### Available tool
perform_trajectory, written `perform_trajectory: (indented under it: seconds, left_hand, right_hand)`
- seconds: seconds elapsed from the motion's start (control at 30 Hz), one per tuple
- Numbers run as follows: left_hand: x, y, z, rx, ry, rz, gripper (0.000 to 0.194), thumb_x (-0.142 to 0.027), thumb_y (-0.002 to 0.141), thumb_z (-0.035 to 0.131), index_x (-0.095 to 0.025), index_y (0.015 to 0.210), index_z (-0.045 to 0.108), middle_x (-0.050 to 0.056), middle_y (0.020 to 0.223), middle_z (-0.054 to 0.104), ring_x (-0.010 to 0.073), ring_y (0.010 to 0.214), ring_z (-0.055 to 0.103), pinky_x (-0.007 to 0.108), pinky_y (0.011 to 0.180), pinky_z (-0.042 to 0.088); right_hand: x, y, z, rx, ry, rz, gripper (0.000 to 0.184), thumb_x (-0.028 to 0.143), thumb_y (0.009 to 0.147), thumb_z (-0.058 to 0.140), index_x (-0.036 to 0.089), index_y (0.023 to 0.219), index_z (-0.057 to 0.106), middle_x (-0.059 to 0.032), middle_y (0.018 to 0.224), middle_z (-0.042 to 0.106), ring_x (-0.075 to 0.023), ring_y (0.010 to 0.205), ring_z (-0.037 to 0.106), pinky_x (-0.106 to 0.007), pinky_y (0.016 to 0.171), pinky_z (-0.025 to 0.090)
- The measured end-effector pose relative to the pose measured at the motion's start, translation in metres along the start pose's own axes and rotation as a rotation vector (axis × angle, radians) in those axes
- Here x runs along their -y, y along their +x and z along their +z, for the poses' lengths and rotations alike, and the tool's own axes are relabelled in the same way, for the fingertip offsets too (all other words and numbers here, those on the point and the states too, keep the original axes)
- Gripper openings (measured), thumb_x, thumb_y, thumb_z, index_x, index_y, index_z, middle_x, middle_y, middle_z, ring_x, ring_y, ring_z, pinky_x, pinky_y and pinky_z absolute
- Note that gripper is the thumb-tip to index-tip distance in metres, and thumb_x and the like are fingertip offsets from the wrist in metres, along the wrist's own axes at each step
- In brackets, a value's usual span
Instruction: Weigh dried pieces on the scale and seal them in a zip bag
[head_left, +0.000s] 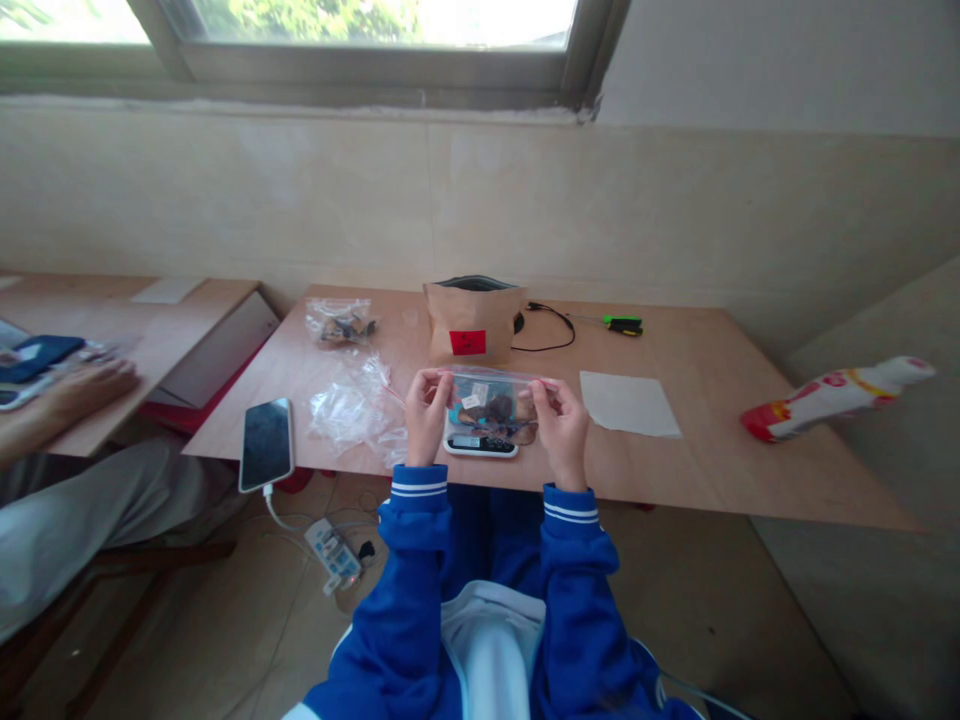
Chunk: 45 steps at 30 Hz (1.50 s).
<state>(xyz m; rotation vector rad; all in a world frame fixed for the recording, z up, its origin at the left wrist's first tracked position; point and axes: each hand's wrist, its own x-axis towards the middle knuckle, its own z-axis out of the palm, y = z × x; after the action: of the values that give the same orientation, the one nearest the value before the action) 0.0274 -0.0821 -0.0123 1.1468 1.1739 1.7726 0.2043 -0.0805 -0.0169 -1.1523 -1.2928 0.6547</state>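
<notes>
Zip bag (491, 407), pinched between left hand (427, 413), right hand (561, 432)

Clear plastic zip bag (491, 392), pinched at both ends of its top edge by the left fingers (429, 385) and the right fingers (545, 398). Inside, dark brown lumps (496, 408) and a small white paper label (472, 399), too blurred to read. Directly below, a white digital kitchen scale (480, 446) on the counter (660, 470), its dark display (466, 441) facing the body, reading too small to tell. Bag's lower part overlapping the scale in view; contact between them impossible to tell.
</notes>
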Motion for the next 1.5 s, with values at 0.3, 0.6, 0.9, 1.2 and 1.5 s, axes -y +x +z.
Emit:
perform_trajectory:
  seconds: [0.3,0.6,0.9,1.2,1.5]
  left_hand:
    - [-0.002,0.000,0.000,0.055,0.020,0.038,0.027,-0.044,0.084,0.064,-0.018,0.083,0.056,-0.003,0.070,0.056,0.0077,0.061,0.054,0.019,0.060,0.045]
    - [-0.005,-0.009,0.011,0.128,0.023,0.076,0.022,-0.040,0.085,0.064,-0.018,0.083,0.060,-0.001,0.075,0.061,0.0091,0.066,0.058,0.020,0.061,0.047]
    - [-0.012,-0.014,0.019,0.078,-0.049,0.012,0.026,-0.042,0.082,0.067,-0.018,0.083,0.058,-0.002,0.075,0.059,0.0094,0.066,0.059,0.020,0.062,0.049]
    - [-0.016,-0.013,0.009,0.251,0.021,-0.076,0.026,-0.040,0.080,0.069,-0.017,0.092,0.063,0.001,0.086,0.065,0.0112,0.069,0.066,0.022,0.065,0.052]
    - [-0.015,-0.008,0.011,0.226,0.090,-0.040,0.023,-0.038,0.079,0.071,-0.016,0.080,0.064,0.002,0.080,0.069,0.0120,0.069,0.065,0.023,0.065,0.052]
  right_hand:
    - [0.002,0.006,-0.006,0.111,0.004,0.023,0.027,0.043,0.086,0.062,0.019,0.098,0.067,-0.0074,0.093,0.074,-0.0210,0.086,0.070,-0.035,0.080,0.054]
    - [0.017,0.006,-0.011,0.202,-0.317,-0.197,0.022,0.037,0.087,0.063,0.022,0.102,0.068,-0.0053,0.092,0.072,-0.0234,0.091,0.065,-0.041,0.089,0.047]
    - [0.026,0.005,-0.013,0.289,-0.398,-0.298,0.019,0.040,0.086,0.065,0.022,0.083,0.071,-0.0053,0.087,0.073,-0.0236,0.086,0.065,-0.038,0.081,0.044]
    - [0.021,0.004,-0.015,0.257,-0.456,-0.320,0.023,0.020,0.087,0.057,0.024,0.069,0.070,-0.0026,0.071,0.072,-0.0214,0.072,0.063,-0.037,0.076,0.042]
    - [0.023,0.008,-0.007,0.310,-0.472,-0.361,0.013,0.032,0.088,0.063,0.024,0.083,0.072,-0.0033,0.081,0.074,-0.0224,0.078,0.064,-0.035,0.077,0.041]
